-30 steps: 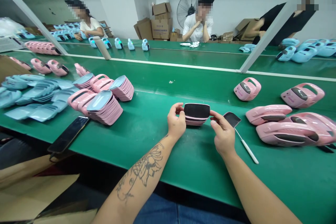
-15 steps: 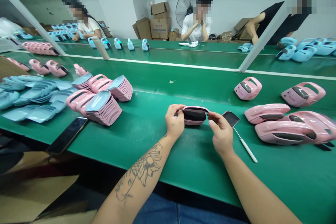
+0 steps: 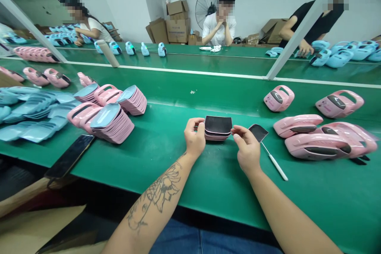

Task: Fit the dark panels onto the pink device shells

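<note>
Left hand (image 3: 194, 137) hides the left end of the pink shell stack (image 3: 217, 133); blue shells (image 3: 18, 117) cut off by left edge; print on pink housing (image 3: 270, 105) too small to read.

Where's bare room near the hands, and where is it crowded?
Bare green belt lies before the left hand and right hand, reaching left to the phone. Crowded: pink stacks and blue pieces at left, pink shells at right.

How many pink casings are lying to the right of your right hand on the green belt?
5, and another could be hidden: the rear-left casing and rear-right casing stand apart, the middle casing lies in front of them, and the front casing overlaps the far-right casing.
</note>
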The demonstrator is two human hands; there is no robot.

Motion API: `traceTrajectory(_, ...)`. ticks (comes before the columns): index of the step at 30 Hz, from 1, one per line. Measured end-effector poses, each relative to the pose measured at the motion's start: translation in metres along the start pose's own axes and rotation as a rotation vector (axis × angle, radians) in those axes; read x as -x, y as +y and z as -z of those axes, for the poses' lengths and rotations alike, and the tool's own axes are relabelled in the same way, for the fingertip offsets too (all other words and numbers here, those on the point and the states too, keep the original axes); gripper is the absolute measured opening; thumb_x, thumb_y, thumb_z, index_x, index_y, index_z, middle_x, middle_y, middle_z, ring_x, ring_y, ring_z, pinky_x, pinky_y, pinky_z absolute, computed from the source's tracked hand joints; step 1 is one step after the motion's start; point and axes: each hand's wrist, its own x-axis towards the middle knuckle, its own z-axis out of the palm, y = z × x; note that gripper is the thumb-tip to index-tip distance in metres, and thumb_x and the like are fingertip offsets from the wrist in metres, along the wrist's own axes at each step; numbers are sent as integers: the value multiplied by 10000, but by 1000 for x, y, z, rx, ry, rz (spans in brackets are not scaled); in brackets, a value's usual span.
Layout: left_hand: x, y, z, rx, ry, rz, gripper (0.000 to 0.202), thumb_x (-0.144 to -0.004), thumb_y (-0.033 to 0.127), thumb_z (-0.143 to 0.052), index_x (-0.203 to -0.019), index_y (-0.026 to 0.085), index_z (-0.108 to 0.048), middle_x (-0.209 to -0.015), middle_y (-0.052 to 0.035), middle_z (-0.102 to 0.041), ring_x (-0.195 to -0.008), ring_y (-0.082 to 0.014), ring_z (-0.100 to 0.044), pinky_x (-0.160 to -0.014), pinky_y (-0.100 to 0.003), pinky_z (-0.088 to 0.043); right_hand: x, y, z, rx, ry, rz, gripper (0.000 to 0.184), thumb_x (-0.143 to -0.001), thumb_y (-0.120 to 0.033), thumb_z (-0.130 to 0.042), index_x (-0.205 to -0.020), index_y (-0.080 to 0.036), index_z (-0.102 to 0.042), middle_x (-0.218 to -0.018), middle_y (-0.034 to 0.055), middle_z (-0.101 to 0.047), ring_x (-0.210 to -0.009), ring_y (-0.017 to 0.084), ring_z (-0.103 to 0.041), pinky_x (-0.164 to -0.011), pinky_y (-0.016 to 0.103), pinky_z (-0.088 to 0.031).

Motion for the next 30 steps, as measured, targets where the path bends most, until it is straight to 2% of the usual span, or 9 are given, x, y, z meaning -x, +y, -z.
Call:
traceTrajectory(13,-2,-2,-1,-48,-14,98,139,-858,209,-600,-887,178,-732,-961,-87,-722,-867,-202,-667,-779,-318,-525,-1,-4,-2,21,19,-33,332,-803,-394,-718,-1071,-198,-735,-1104,115,-769,-1058,306,-710,-1008,538,-535)
traceTrajectory(30,-3,-2,-1,-62,-19,123,132,-850,186,-598,-859,187,-730,-923,-70,-721,-849,-193,-664,-783,-311,-519,0,-8,-3,29,-14,-42,303,-821,-377,-697,-1073,-211,-723,-1096,104,-786,-1050,295,-731,-983,504,-568)
